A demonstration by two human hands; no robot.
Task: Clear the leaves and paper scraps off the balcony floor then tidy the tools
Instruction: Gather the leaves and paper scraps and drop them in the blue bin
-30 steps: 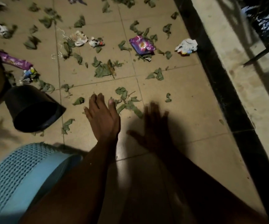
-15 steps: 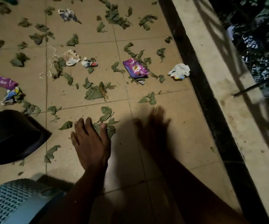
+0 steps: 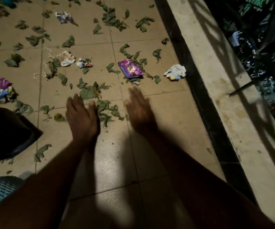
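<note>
Head view: left hand [image 3: 82,118] and right hand [image 3: 140,111], each grip released, fingers straight, flank a small leaf pile [image 3: 107,111] on the tiled floor [image 3: 158,129]; paper scraps [image 3: 175,73] lie farther off.

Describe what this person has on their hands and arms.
The left hand and right hand are bare: no gloves, and no ring, watch or bracelet shows. The left arm and right arm carry no sleeves as far as the picture reaches. It is dim and blurred, so small jewellery could be missed.
</note>
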